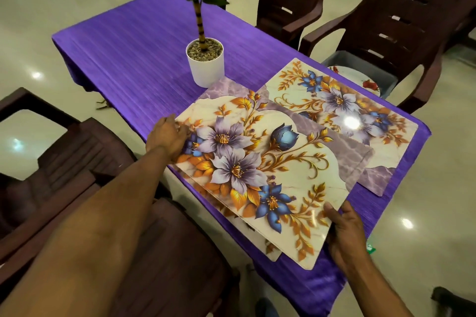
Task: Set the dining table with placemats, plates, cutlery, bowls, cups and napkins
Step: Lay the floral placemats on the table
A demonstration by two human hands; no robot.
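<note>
A: Where is the top placemat [260,177] held?

B: Its left edge is pinched by the left hand [167,137], and its near corner is gripped by the right hand [343,233]. It lies over a second placemat [342,110], in front of the white plant pot [206,64].

A: Is free room seen?

B: Behind the pot, the purple tabletop [134,41] is bare to its far edge.

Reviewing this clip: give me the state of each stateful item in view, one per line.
held placemats: stack lifted over near table end
far placemat: flat on purple tablecloth
left hand: grips stack's left edge
right hand: holds stack's near corner
potted plant: upright, mid-table
</note>
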